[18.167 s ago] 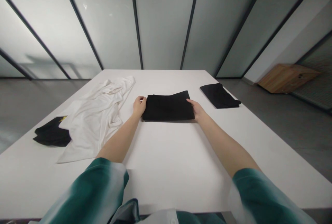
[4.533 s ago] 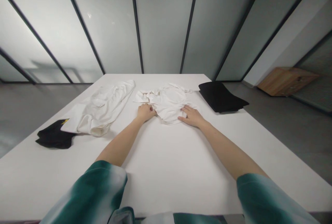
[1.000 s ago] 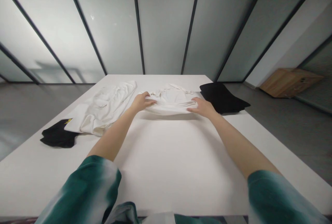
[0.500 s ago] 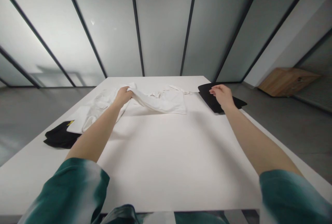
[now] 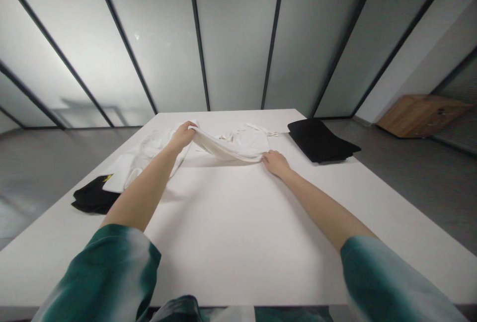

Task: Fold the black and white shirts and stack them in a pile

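Observation:
A white garment, which looks like a T-shirt (image 5: 248,139), lies in the far middle of the table with its near edge lifted at the left. My left hand (image 5: 184,135) is closed on that edge and holds it a little above the tabletop. At the near right corner of the same garment, my right hand (image 5: 275,162) has its fingers closed on the hem, low against the table. Between both hands the cloth hangs in a shallow sag. Part of the garment behind my left hand is hidden.
Crumpled white cloth (image 5: 147,150) lies left of my left hand, partly over folded black cloth (image 5: 95,195) with a yellow mark. A stack of flat black cloth (image 5: 320,139) sits by the right edge of the white table (image 5: 231,242). A wooden cabinet (image 5: 421,116) stands beyond.
My right hand has moved left and nearer, from above the black stack to the white garment's corner, and has taken hold there. My left hand still holds its edge.

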`<state>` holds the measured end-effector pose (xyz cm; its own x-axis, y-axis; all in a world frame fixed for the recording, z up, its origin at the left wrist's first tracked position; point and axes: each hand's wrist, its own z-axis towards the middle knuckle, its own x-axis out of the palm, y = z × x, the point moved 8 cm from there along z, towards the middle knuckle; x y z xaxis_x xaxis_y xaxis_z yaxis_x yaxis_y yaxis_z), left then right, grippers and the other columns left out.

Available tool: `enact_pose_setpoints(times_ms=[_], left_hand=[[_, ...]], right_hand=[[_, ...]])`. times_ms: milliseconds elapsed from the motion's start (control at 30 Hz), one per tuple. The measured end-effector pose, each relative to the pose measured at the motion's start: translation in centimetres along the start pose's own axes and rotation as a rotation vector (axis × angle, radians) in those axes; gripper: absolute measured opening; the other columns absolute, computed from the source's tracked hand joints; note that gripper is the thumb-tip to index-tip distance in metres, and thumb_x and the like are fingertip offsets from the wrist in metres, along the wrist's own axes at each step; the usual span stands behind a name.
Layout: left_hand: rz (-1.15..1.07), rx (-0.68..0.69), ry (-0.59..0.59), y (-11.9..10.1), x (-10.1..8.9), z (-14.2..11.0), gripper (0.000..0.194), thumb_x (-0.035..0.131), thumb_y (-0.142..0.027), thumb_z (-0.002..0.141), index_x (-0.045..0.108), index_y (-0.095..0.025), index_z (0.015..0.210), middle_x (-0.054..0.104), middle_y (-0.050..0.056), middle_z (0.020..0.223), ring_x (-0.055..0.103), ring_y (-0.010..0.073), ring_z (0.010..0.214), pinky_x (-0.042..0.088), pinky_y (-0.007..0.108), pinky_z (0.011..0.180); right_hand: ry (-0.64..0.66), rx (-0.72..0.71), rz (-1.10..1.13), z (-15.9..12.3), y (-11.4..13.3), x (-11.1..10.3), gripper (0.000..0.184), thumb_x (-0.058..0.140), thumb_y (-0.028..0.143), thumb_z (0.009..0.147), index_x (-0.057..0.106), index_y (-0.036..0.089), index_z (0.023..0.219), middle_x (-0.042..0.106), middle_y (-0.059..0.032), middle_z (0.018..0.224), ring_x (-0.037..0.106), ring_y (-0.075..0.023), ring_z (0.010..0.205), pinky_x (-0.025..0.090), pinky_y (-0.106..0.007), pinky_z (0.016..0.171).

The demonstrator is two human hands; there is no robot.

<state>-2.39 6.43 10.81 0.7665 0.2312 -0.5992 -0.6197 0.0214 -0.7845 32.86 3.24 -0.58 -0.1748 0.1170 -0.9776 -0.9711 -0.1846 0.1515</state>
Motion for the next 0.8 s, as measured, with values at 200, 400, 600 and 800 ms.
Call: enact_pose_setpoints(times_ms=[200,400,600,800], left_hand=[[-0.331,-0.093,0.285,2.2,1.2,-0.5,0.017,0.054,-0.010,0.053,0.053,-0.019,0.068,0.044,-0.004,0.057,0.040,0.0084,0.051,0.029,0.018,0.045],[-0.503,-0.045,0.517,1.4,3.2,-2.3,0.018,0.065,-0.013,0.056,0.055,-0.018,0.070,0.052,-0.003,0.066,0.047,0.0082,0.056,0.036,0.018,0.050],[-0.388,-0.004,0.805,0.9,2.7,-4.6,0.022,0.074,-0.031,0.067,0.067,-0.015,0.079,0.057,0.002,0.063,0.047,0.0107,0.055,0.037,0.023,0.051],[-0.194,0.052,0.770,1.6,3.0,-4.1,0.040,0.060,-0.048,0.079,0.073,-0.016,0.098,0.053,0.001,0.053,0.045,0.0128,0.050,0.038,0.026,0.051]], right_hand=[[-0.258,0.308,0.833,1.6,-7.5,-2.8,0.021,0.053,0.037,0.080,0.059,0.020,0.069,0.064,-0.0025,0.074,0.060,-0.0200,0.077,0.045,-0.029,0.072],[-0.478,0.208,1.064,1.1,-9.7,-8.9,0.021,0.056,0.042,0.069,0.053,0.022,0.063,0.052,0.0021,0.063,0.050,-0.0160,0.066,0.041,-0.027,0.063],[-0.322,-0.034,0.954,-1.4,-9.1,-12.4,0.026,0.057,0.045,0.072,0.055,0.022,0.060,0.056,-0.0009,0.064,0.052,-0.0185,0.069,0.043,-0.030,0.068],[-0.118,0.021,1.001,-2.4,-9.9,-10.3,0.038,0.052,0.053,0.083,0.062,0.020,0.068,0.051,-0.0014,0.049,0.054,-0.0195,0.057,0.047,-0.034,0.068]])
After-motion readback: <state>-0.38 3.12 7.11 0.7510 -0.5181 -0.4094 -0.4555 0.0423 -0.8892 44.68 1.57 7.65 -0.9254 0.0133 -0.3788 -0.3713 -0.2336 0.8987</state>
